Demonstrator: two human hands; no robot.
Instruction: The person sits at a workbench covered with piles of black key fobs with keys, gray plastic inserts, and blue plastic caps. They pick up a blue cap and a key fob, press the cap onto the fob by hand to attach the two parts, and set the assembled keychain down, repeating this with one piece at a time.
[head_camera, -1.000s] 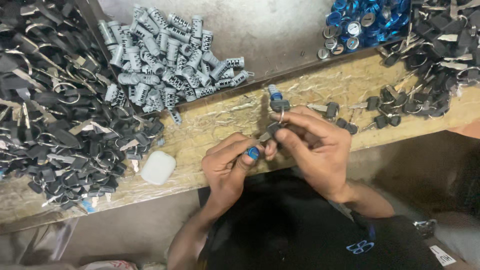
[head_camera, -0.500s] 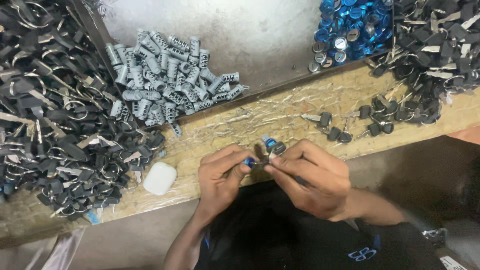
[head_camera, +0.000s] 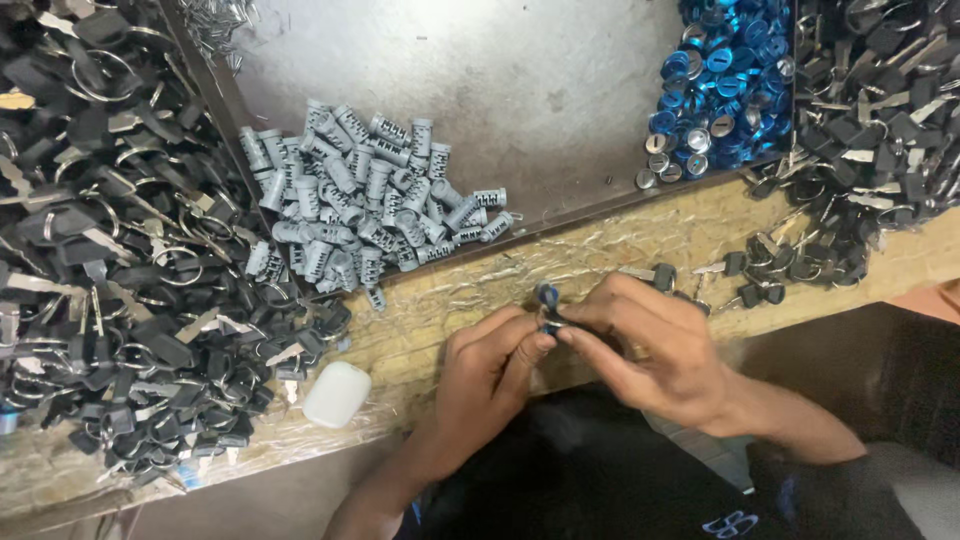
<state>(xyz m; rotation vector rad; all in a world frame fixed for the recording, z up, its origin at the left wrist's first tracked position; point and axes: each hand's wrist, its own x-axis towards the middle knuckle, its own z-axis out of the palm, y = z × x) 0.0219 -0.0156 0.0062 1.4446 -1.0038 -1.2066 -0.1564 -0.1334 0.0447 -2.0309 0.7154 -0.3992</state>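
Head view: a heap of black-headed keys on rings (head_camera: 110, 280) covers the left of the wooden counter (head_camera: 480, 280); at near centre the left hand (head_camera: 485, 365) and right hand (head_camera: 650, 345) both pinch a small blue-capped lock cylinder (head_camera: 547, 305); a blue cap pile (head_camera: 720, 75) lies far right.

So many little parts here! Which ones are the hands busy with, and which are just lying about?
In hand:
- left hand and right hand, pinching a small blue part between them

Lying about:
- grey cylinders
- blue caps
- black keys, left heap
- black keys, right heap
- white case
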